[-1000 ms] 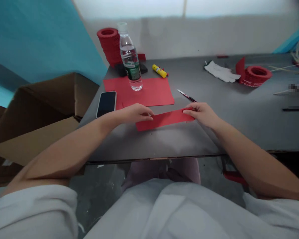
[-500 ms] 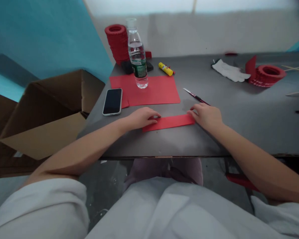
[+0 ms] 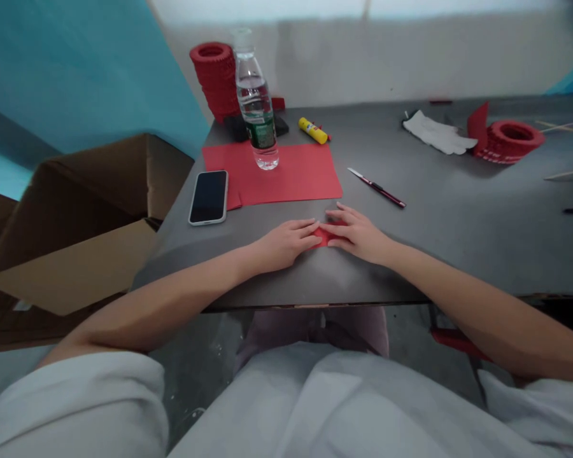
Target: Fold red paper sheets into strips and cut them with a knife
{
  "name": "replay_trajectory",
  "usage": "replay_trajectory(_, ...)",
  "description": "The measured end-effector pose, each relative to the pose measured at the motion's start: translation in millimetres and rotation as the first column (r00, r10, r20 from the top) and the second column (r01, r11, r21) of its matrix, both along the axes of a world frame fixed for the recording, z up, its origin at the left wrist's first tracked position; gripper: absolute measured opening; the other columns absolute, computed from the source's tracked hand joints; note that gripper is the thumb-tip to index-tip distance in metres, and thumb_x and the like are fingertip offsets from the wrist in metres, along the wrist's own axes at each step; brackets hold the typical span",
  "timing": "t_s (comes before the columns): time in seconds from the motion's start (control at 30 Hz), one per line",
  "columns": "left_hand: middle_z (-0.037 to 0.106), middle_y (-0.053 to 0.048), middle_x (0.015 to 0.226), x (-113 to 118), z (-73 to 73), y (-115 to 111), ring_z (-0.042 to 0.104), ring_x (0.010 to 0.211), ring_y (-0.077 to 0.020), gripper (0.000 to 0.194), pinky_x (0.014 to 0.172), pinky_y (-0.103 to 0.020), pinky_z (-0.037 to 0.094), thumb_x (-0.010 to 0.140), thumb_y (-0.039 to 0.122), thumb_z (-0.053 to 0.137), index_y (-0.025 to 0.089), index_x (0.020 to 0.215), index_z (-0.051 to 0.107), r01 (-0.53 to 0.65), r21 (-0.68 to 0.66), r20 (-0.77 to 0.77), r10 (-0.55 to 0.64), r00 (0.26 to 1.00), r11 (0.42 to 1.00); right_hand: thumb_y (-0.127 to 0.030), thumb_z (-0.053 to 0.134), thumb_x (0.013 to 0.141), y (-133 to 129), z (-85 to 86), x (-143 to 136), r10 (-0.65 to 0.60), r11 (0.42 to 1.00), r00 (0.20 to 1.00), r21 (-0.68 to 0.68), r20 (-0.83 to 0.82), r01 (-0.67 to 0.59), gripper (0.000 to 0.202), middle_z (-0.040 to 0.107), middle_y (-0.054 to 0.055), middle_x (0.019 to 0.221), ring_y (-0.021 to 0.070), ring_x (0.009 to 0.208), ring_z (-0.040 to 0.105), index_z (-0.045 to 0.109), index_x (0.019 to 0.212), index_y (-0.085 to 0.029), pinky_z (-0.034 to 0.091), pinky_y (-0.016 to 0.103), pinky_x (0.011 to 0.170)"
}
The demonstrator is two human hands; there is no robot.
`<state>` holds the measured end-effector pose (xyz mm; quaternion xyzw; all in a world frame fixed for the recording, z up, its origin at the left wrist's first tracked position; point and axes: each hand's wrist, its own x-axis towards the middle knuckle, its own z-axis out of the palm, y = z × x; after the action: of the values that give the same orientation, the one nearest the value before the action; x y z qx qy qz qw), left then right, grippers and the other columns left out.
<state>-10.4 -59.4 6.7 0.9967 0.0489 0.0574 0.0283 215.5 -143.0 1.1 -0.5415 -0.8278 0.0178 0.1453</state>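
Note:
A folded red paper strip (image 3: pixel 321 237) lies on the grey table near its front edge, mostly covered by both hands. My left hand (image 3: pixel 285 243) rests flat on its left part, fingers extended. From the right, my right hand (image 3: pixel 356 235) lies over the other part with its fingers spread, the fingertips of both hands nearly meeting. Just beyond the hands is a larger red sheet (image 3: pixel 298 175) with a water bottle (image 3: pixel 261 124) standing on it. A utility knife (image 3: pixel 377 187) lies behind my right hand.
A phone (image 3: pixel 209 197) lies at the left table edge (image 3: pixel 172 254), beside an open cardboard box (image 3: pixel 76 254). Farther back are a stack of red rings (image 3: pixel 214 79), a yellow glue stick (image 3: pixel 312 130), a white glove (image 3: pixel 437 133) and more red rings (image 3: pixel 513 141).
My right hand has moved left from the strip's right end to its middle, beside my left hand. Both hands now lie flatter over the strip. The camera view has shifted slightly.

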Motion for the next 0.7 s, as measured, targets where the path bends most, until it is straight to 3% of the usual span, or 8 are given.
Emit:
replay_trajectory(0.13,0.047,-0.016,0.136,2.5,7.5,-4.9,0.037,0.132,-0.0287,0.04,0.106,-0.045,0.034,0.084,0.006,0.044,0.014,0.12,0.057,-0.032,0.052,-0.035,0.033,0.999,0.998,-0.045,0.051,0.087,1.2,0.4,-2.2,-0.04,0.995,0.997,-0.091,-0.059,0.034,0.044,0.047,0.014,0.136,0.0335,0.135,0.027,0.057,0.125,-0.023,0.03,0.057,0.104)
replay_trajectory(0.33,0.045,-0.016,0.138,0.8,16.4,-5.6,0.04,0.13,-0.0278,0.048,0.106,-0.044,0.032,0.084,0.007,0.046,0.022,0.129,0.051,0.007,0.093,-0.145,0.007,0.989,0.996,-0.049,0.048,0.088,3.0,3.3,0.6,-0.047,0.983,0.989,-0.184,-0.142,0.02,0.048,0.041,0.014,0.141,0.033,0.139,0.018,0.055,0.127,-0.023,0.024,0.057,0.107)
replay_trajectory(0.7,0.041,-0.014,0.141,-14.4,20.7,-1.3,0.04,0.13,-0.0288,0.056,0.108,-0.049,0.028,0.083,0.008,0.049,0.03,0.134,0.045,0.036,0.151,-0.184,-0.008,0.983,0.988,-0.056,0.049,0.085,0.6,9.9,24.3,-0.068,0.979,0.998,-0.193,-0.019,0.063,0.052,0.034,0.011,0.146,0.0374,0.139,0.012,0.055,0.127,-0.028,0.021,0.062,0.106)
